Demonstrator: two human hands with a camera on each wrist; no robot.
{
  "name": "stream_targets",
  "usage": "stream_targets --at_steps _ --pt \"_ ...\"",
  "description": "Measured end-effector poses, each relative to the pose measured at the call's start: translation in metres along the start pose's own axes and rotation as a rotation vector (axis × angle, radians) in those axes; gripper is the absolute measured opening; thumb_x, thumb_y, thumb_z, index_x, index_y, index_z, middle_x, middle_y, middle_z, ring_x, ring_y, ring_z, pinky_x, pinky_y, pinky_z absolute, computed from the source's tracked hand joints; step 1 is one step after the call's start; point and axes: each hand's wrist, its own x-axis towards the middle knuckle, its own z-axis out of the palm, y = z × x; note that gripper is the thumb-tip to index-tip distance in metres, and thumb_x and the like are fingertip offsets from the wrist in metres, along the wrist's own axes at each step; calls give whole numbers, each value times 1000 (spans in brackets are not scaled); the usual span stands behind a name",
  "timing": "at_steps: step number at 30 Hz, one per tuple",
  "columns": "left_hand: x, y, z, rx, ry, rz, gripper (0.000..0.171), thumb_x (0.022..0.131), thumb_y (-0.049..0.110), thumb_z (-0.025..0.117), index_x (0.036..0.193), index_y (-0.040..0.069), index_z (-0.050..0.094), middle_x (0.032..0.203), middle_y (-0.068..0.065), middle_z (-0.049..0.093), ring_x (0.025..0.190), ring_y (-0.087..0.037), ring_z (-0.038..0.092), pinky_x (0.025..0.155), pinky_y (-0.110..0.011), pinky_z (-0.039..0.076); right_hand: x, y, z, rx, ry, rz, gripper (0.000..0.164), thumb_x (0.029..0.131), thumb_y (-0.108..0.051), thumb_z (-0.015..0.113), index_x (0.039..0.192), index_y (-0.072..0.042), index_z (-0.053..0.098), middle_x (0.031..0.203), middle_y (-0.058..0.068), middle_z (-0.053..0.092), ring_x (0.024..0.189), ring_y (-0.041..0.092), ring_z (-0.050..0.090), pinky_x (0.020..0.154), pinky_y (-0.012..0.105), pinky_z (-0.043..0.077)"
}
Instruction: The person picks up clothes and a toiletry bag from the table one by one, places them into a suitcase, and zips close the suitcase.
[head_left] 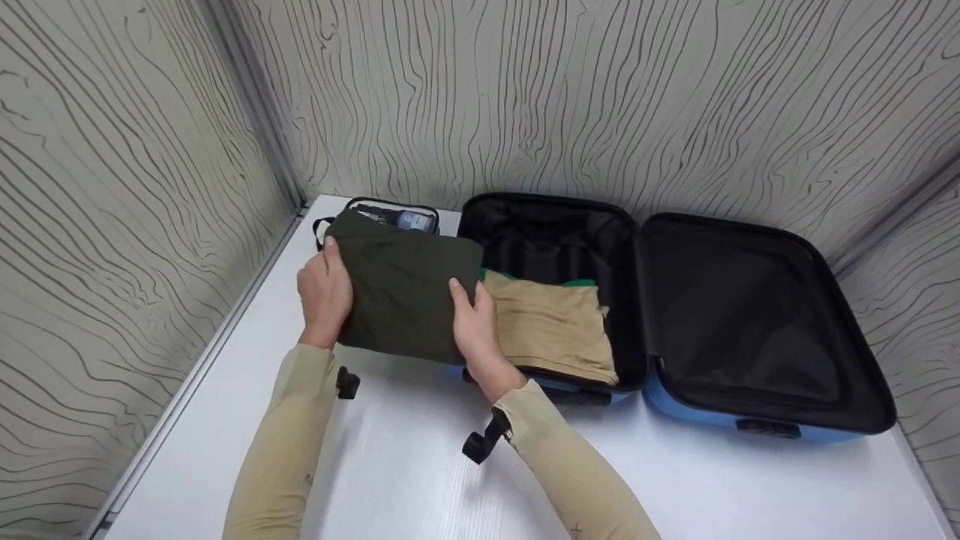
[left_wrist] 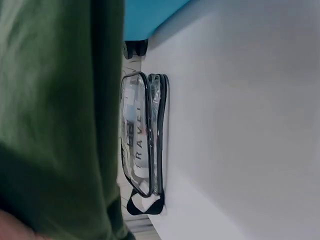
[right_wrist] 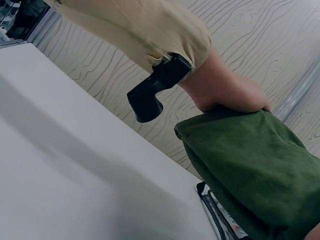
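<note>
A folded dark green garment [head_left: 405,292] is held up between my two hands, over the table left of the suitcase. My left hand [head_left: 324,292] grips its left edge, thumb on top. On the right edge my right hand [head_left: 476,322] grips it the same way; the fingers underneath are hidden. The green cloth [left_wrist: 50,100] fills the left of the left wrist view. In the right wrist view the folded layers [right_wrist: 245,155] hang from a hand [right_wrist: 230,90]. Inside the open suitcase [head_left: 551,199], a folded tan garment [head_left: 551,322] lies over something green.
Behind the held garment, a clear toiletry bag [head_left: 412,220] with black edging stands at the back left; the left wrist view shows a bottle [left_wrist: 141,145] inside. The suitcase's black-lined lid half [head_left: 750,315] lies opened to the right. Patterned walls [head_left: 525,97] enclose the white table [head_left: 397,465].
</note>
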Motion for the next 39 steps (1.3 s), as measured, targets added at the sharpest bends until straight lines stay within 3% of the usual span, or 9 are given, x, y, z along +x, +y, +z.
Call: stream_targets --at_steps 9,18,27,33,36,39 --pt "-6 15 7 -41 -33 97 58 112 39 31 64 9 41 60 -8 38 59 -29 42 60 -38 31 7 -7 -24 20 42 -54 41 110 -33 49 143 -10 56 132 6 62 119 22 57 104 42 44" --pt "-11 30 17 -73 -67 131 55 113 36 33 64 10 40 60 -6 37 60 -28 41 60 -38 32 9 -17 -46 22 40 -140 45 110 -32 48 150 -11 50 145 6 55 129 21 53 107 41 42" --pt "-17 43 30 -102 -97 139 54 112 34 35 65 9 42 63 -10 42 62 -28 44 62 -38 35 13 -22 -71 -36 101 -209 35 109 -34 50 128 -8 66 113 10 67 100 24 63 88 40 50" --pt "-21 52 41 -162 -116 137 54 112 35 37 65 10 42 62 -6 38 59 -25 39 60 -36 33 17 -23 -88 -36 146 -210 32 109 -32 50 123 -9 68 104 11 68 91 26 64 81 39 51" --pt "-23 56 46 -170 -114 138 54 112 37 37 65 11 42 61 -6 39 59 -24 39 60 -35 33 18 -23 -95 -28 142 -200 33 109 -33 50 125 -9 67 107 14 67 94 30 63 82 41 51" --pt "-26 59 51 -169 -117 138 56 112 37 36 63 12 39 59 -5 36 56 -24 36 59 -36 32 17 -24 -102 -53 134 -187 38 110 -34 49 138 -12 61 130 9 62 117 25 59 97 40 47"
